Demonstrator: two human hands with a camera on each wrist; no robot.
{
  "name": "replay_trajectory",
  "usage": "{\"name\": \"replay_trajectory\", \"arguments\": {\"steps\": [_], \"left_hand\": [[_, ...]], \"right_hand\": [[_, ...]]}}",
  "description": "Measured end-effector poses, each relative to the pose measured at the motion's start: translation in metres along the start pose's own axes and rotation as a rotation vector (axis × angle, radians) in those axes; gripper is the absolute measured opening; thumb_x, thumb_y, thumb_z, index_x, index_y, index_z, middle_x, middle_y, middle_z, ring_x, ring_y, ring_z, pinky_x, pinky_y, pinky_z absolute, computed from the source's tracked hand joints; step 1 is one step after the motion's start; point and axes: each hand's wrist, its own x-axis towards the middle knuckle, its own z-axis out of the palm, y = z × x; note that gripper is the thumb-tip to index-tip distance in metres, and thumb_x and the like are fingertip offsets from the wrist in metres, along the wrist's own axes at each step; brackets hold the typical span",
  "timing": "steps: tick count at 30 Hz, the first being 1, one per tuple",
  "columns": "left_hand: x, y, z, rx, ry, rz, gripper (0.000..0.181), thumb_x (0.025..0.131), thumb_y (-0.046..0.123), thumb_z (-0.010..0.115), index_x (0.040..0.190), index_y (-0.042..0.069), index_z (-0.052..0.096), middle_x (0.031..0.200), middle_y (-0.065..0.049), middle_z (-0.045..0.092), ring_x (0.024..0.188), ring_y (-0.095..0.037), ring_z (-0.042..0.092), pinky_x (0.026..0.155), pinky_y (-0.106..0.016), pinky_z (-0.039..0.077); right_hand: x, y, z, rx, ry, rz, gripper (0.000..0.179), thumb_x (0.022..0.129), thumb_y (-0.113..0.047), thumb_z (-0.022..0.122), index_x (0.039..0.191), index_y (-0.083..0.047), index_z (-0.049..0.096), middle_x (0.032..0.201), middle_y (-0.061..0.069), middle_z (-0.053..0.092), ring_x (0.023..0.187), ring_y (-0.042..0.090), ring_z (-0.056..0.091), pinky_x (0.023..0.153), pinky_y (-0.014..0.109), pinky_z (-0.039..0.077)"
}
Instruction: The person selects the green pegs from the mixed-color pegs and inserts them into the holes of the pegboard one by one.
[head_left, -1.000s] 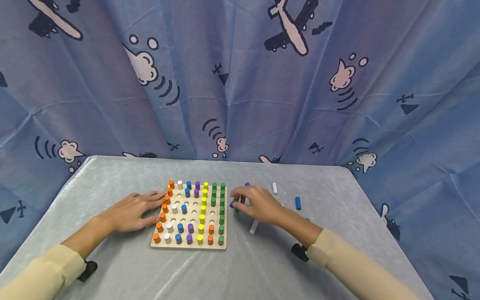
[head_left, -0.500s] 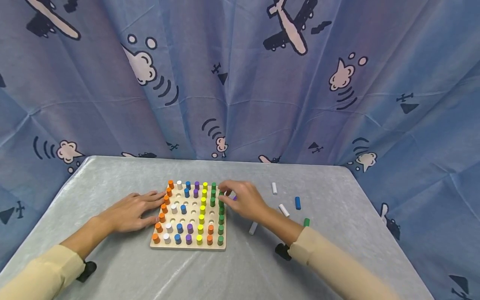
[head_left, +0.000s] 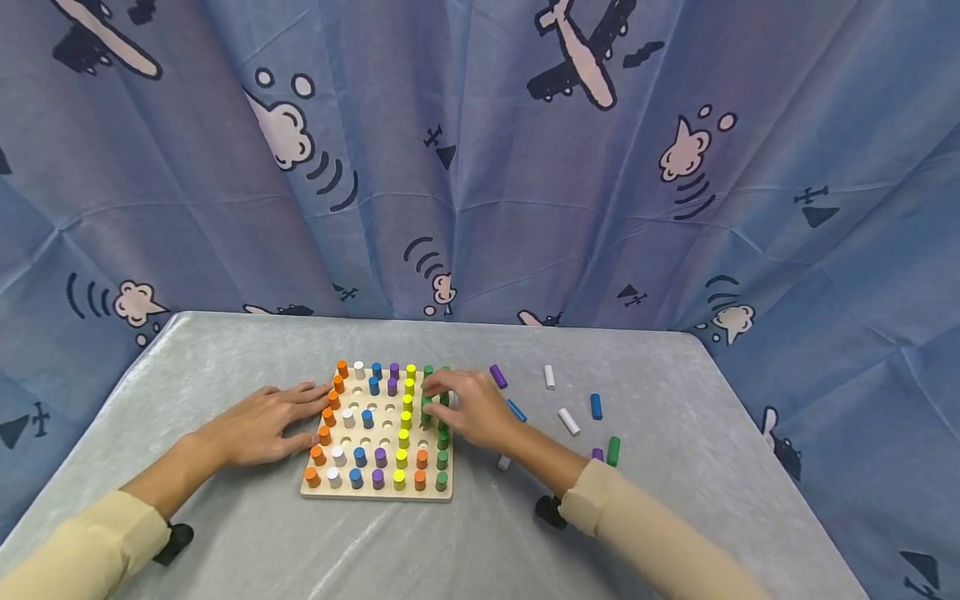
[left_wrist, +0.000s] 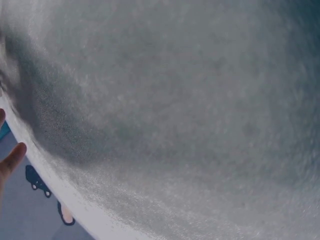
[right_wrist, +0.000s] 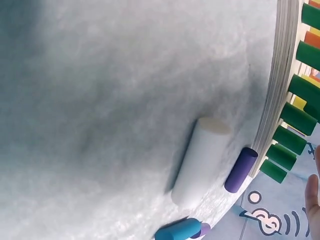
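Note:
A square wooden pegboard [head_left: 375, 494] stands on the table with columns of coloured pegs, orange at the left and green at the right. My right hand [head_left: 480, 408] pinches a green peg [head_left: 425, 420] between thumb and fingers, over the second column from the right, just in front of the green pegs standing there. The hand hides part of the rightmost green column. My left hand [head_left: 262, 427] lies with fingers extended, fingertips at the board's left edge beside the orange pegs [head_left: 328, 417]. Fingertips [left_wrist: 15, 156] of it show in the left wrist view.
Loose pegs lie right of the board: purple [head_left: 498, 377], white [head_left: 550, 377], blue [head_left: 596, 406] and green [head_left: 613, 451] among them. A white peg [right_wrist: 200, 162] lies near the board in the right wrist view. A patterned curtain [head_left: 480, 167] hangs behind the table.
My right hand has carried the green peg leftward from beside the board to over the second column from the right. Loose purple and blue pegs it covered now show. The left hand stays put.

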Motion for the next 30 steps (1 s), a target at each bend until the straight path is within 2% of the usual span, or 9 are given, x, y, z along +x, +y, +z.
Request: {"name": "replay_trajectory", "arguments": {"steps": [8,30], "left_hand": [[-0.0006,-0.0003,-0.0001,-0.005,-0.004,-0.002,0.065,0.099,0.049,0.054,0.146,0.005,0.050,0.157,-0.010,0.039,0.141,-0.037,0.039,0.102,-0.062,0.038],[-0.0008,0.0013,-0.0019,-0.012,0.029,0.018,0.065,0.099,0.051,0.052,0.145,0.005,0.051,0.156,-0.010,0.041,0.140,-0.038,0.040,0.102,-0.061,0.038]], "right_hand": [[0.0002,-0.0057,0.0060,-0.034,-0.084,0.073,0.029,0.090,-0.021,0.076,0.116,-0.014,0.070,0.104,-0.005,0.074,0.102,0.010,0.065,0.100,0.039,0.046],[0.0008,-0.0009,0.0079,-0.096,-0.105,0.038,0.026,0.091,-0.020,0.075,0.115,-0.015,0.070,0.104,-0.005,0.074,0.102,0.012,0.065,0.100,0.038,0.046]]}}
